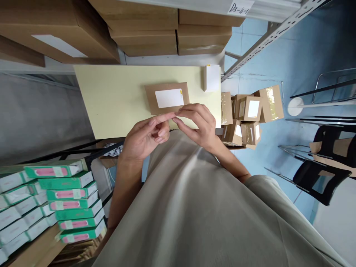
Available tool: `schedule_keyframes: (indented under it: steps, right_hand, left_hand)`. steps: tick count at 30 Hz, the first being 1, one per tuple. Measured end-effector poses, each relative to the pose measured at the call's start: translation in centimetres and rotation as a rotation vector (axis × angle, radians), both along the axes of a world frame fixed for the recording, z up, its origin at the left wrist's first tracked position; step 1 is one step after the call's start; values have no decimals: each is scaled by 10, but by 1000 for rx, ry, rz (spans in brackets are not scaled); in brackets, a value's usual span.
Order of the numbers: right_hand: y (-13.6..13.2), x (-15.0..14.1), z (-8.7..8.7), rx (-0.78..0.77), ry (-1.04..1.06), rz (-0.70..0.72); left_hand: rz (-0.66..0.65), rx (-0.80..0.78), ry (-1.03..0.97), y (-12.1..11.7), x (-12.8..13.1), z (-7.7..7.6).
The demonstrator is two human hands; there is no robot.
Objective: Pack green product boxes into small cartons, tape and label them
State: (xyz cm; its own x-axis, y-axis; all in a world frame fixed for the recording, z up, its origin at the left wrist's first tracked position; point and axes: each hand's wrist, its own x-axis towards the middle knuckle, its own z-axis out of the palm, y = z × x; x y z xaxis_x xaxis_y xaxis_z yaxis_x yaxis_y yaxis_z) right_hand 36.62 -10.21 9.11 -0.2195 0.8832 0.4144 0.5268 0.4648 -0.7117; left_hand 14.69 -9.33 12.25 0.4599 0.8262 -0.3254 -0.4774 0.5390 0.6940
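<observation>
Holds left hand (144, 137) just left of the frame's centre, index finger (164, 116) stretched rightward, remaining fingers (163, 132) loosely curled. Meets that fingertip near mid-frame with right hand (200, 124), thumb (185, 127) and bent fingers converging. Extends left forearm (122, 196) from lower left, right forearm (230, 159) from right of centre.

Bright centre, dark upper-right corner, wide-angle stretch at edges.

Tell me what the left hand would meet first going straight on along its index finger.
The left hand would likely meet the right hand first, at its fingers; the tips appear to touch, though one view leaves depth unclear.
</observation>
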Motion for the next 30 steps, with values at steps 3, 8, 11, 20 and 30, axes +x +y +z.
schedule_keyframes:
  steps: [3, 8, 11, 20, 30]
  right_hand:
    - [1, 2, -5, 34, -82, -3]
    - [1, 2, -11, 100, -168, -4]
    - [-2, 1, -13, 117, -187, -21]
    - [-3, -1, -12, 165, -269, -55]
    - [-7, -3, -13, 142, -290, -35]
  left_hand:
    - [-6, 7, 7, 0, 1, 3]
    - [0, -15, 36, 1, 3, 6]
    - [4, -3, 42, 1, 5, 7]
    - [-15, 10, 51, 1, 5, 10]
    - [0, 11, 43, -1, 6, 15]
